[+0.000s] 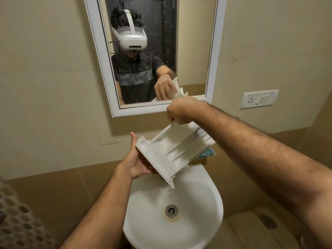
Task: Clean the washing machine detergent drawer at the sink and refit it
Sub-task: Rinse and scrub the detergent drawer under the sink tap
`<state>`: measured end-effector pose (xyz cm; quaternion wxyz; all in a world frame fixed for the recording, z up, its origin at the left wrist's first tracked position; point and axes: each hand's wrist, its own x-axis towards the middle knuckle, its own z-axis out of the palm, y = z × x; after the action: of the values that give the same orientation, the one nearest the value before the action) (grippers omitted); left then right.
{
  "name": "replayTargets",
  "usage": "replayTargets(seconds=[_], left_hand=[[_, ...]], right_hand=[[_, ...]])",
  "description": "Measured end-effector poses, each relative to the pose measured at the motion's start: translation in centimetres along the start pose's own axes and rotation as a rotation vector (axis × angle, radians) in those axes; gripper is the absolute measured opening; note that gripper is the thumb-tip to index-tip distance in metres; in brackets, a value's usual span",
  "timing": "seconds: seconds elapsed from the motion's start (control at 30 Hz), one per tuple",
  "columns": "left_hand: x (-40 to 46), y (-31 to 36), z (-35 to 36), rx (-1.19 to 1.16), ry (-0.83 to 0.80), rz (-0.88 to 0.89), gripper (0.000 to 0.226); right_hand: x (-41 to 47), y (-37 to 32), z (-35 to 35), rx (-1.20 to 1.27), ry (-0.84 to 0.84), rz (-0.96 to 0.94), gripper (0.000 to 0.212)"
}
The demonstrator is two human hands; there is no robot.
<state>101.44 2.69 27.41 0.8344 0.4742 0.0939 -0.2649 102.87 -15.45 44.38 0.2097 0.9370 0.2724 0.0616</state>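
The white plastic detergent drawer (172, 150) hangs tilted above the white wash basin (201, 218), front panel lowest, over the bowl. Water drips from its lowest corner toward the drain (171, 210). My left hand (137, 162) grips the front panel from the left side, thumb up along its edge. My right hand (181, 110) holds the raised rear end of the drawer from above. The tap is hidden behind the drawer.
A white-framed mirror (107, 69) hangs on the beige wall above the basin and reflects the person. A switch and socket plate (258, 99) sits on the wall at right. A blue-patterned item (206, 153) peeks out behind the drawer. A honeycomb mat (16, 218) lies at lower left.
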Motion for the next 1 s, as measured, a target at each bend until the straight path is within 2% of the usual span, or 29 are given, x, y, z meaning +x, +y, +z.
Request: replayTargets(seconds=[0.07, 0.13, 0.27, 0.4, 0.5, 0.57, 0.63, 0.77, 0.83, 0.93, 1.0], left_hand=[[-0.3, 0.1, -0.3, -0.018, 0.010, -0.019, 0.091], [-0.5, -0.1, -0.6, -0.006, 0.032, -0.001, 0.055], [-0.6, -0.5, -0.9, 0.071, 0.076, 0.026, 0.035], [0.3, -0.9, -1.1, 0.120, 0.188, 0.046, 0.042], [0.9, -1.6, -1.5, 0.149, 0.279, 0.100, 0.055], [1.2, -2.1, -1.9, 0.125, 0.323, 0.160, 0.055], [1.6, -2.4, -2.3, 0.125, 0.353, 0.245, 0.058], [1.8, -2.8, -2.2, 0.189, 0.431, 0.362, 0.061], [1.5, -2.8, -1.6, 0.203, 0.458, 0.400, 0.058], [1.2, -3.0, -1.3, 0.248, 0.464, 0.450, 0.058], [1.0, -3.0, -1.4, 0.272, 0.457, 0.480, 0.059]], right_hand=[[0.0, -0.4, -0.1, -0.020, 0.007, -0.016, 0.030], [0.2, -0.8, 0.1, -0.046, 0.024, -0.034, 0.026], [0.7, -1.5, 1.1, -0.137, -0.011, -0.057, 0.022], [0.7, -2.1, 1.7, -0.117, -0.137, -0.089, 0.058], [-0.4, -1.4, 0.8, 0.062, -0.019, -0.078, 0.078], [-1.4, 0.1, -0.1, 0.216, 0.081, -0.002, 0.080], [-2.5, 1.9, -0.1, 0.379, 0.085, 0.112, 0.080], [-3.6, 3.1, 3.8, 0.630, -0.209, 0.248, 0.090], [-3.6, 2.4, 6.2, 0.752, -0.292, 0.237, 0.085], [-3.7, 1.8, 8.7, 0.796, -0.275, 0.216, 0.059], [-4.0, 1.8, 9.5, 0.832, -0.253, 0.203, 0.049]])
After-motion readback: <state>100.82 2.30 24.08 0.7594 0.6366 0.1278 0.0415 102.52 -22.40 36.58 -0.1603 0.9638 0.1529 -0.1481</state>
